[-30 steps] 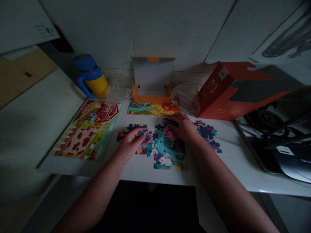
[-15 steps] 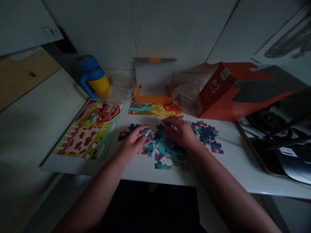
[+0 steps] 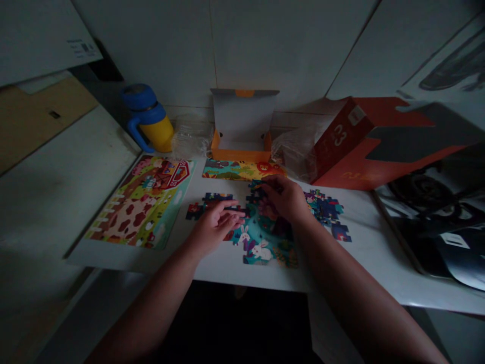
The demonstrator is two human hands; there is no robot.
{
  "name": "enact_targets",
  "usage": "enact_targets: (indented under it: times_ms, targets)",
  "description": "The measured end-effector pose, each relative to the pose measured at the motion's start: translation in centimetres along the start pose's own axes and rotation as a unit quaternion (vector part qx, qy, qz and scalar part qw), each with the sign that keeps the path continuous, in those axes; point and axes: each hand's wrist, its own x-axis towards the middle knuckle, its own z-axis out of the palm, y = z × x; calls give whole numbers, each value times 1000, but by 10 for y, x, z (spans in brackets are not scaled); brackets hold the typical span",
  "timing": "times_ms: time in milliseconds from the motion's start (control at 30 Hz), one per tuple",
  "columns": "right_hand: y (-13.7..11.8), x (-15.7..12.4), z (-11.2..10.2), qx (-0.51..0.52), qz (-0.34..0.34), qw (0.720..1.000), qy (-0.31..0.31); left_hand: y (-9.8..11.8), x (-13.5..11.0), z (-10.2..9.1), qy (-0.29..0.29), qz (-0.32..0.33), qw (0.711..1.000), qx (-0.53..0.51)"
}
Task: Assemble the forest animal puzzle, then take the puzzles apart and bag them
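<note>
A partly joined jigsaw puzzle (image 3: 259,237) lies on the white table, with two white rabbits in its lower part. My right hand (image 3: 286,197) is over its upper part, fingertips pinching a teal and yellow puzzle piece (image 3: 257,185) at the upper left edge; the palm hides some of the picture. My left hand (image 3: 217,225) hovers at the puzzle's left side, fingers loosely apart and nothing in them. Beyond its fingers lies a joined group of dark blue and red pieces (image 3: 195,210). More loose pieces (image 3: 329,208) spread to the right of my right hand.
A farm picture board (image 3: 140,207) lies at left, an animal picture strip (image 3: 235,171) behind the puzzle. Farther back stand a blue and yellow mug (image 3: 159,129), an open orange box (image 3: 240,154), clear plastic wrapping (image 3: 297,151) and a large red box (image 3: 352,156).
The puzzle piece that was in my left hand has gone from it, and those fingers have loosened. My right hand has moved slightly away from me and now pinches a piece at the puzzle's upper edge.
</note>
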Motion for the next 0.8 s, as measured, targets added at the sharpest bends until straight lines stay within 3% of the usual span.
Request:
enact_targets:
  times_ms: [233, 500, 800]
  targets:
    - [3, 5, 5, -71, 2, 997, -22, 1, 0, 0, -16, 10, 999, 28]
    - [7, 6, 15, -139, -98, 985, -10, 2, -1, 1, -16, 12, 999, 33]
    - [10, 3, 16, -176, -123, 977, -16, 2, 0, 1, -15, 20, 999, 33]
